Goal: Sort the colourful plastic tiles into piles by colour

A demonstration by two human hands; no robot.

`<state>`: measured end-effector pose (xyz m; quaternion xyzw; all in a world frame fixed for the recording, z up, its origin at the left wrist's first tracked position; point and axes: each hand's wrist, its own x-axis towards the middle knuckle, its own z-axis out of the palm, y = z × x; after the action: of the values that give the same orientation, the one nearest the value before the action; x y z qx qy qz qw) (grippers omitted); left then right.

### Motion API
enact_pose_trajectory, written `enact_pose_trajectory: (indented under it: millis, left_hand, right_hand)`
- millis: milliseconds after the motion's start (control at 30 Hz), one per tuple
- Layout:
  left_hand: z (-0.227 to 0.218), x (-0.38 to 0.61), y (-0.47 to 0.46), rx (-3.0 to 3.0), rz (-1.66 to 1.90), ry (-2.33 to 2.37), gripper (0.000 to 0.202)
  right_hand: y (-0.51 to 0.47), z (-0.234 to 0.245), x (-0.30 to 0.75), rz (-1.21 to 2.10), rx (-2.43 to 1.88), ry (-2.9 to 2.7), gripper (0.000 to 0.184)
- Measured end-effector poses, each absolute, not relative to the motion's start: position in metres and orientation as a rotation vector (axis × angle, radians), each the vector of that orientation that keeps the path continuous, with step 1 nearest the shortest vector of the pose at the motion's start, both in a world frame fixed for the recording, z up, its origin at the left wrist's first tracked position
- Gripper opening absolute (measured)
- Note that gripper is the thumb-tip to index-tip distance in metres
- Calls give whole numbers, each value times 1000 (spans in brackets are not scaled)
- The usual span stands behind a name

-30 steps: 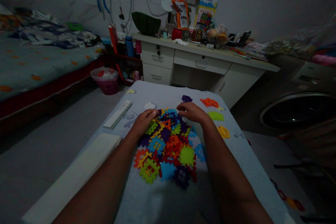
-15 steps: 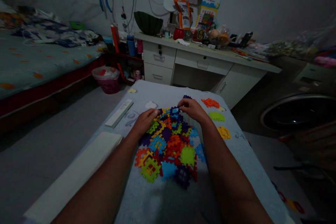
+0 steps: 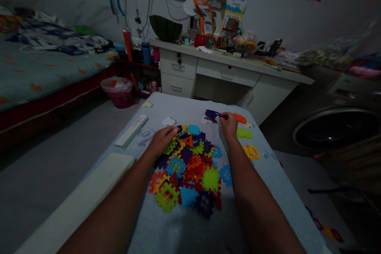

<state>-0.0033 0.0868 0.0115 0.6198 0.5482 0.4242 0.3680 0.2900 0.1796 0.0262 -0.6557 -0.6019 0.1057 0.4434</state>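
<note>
A heap of interlocking plastic tiles (image 3: 195,166) in many colours lies on the cloth-covered table. My left hand (image 3: 163,141) rests at the heap's back left edge, its fingers closed beside a purple tile (image 3: 179,128); what they hold, if anything, is hidden. Beyond the heap, my right hand (image 3: 229,125) pinches a thin purple interlocking tile (image 3: 218,114) by its edge. That tile is at the small group of purple tiles (image 3: 210,115) near the far side. Close to the right hand lie orange tiles (image 3: 239,118), green tiles (image 3: 244,133) and yellow tiles (image 3: 251,151), in separate groups.
A long white box (image 3: 131,131) and a larger pale slab (image 3: 80,198) lie along the table's left side. Behind the table stands a white desk (image 3: 178,65) loaded with items. A washing machine (image 3: 336,99) is at right, a pink bin (image 3: 117,93) and bed at left.
My right hand has moved from the heap's back edge to the right and away, carrying a purple tile to the purple group. My left hand has stayed by the heap. The view has shifted slightly.
</note>
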Motion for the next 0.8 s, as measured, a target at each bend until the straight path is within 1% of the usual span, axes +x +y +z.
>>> enact_pose_trajectory:
  millis: [100,267,400,533,633,800]
  left_hand:
    - [10,-4,88,1599,1085,1412,55]
    - [5,-5,89,1589,1091,1410,53]
    - [5,-5,89,1590,1087,1414,54]
    - [8,-4,88,1612,1090,1420,54]
    - [8,-4,87,1625,1088,1400,53]
    - [3,-4,92,1676,1136,1404,48]
  right_hand:
    - [177,22,287,196,-1673,-1585,32]
    - [177,10,283,207,-1725,-1713,47]
    - [176,2,283,239,-1765,-1791,51]
    - [175,5,282,248,-1823,-1827,49]
    - [175,17,279,243,-1790,-1874,43]
    - [170,36,262,381,-1430,-2228,32]
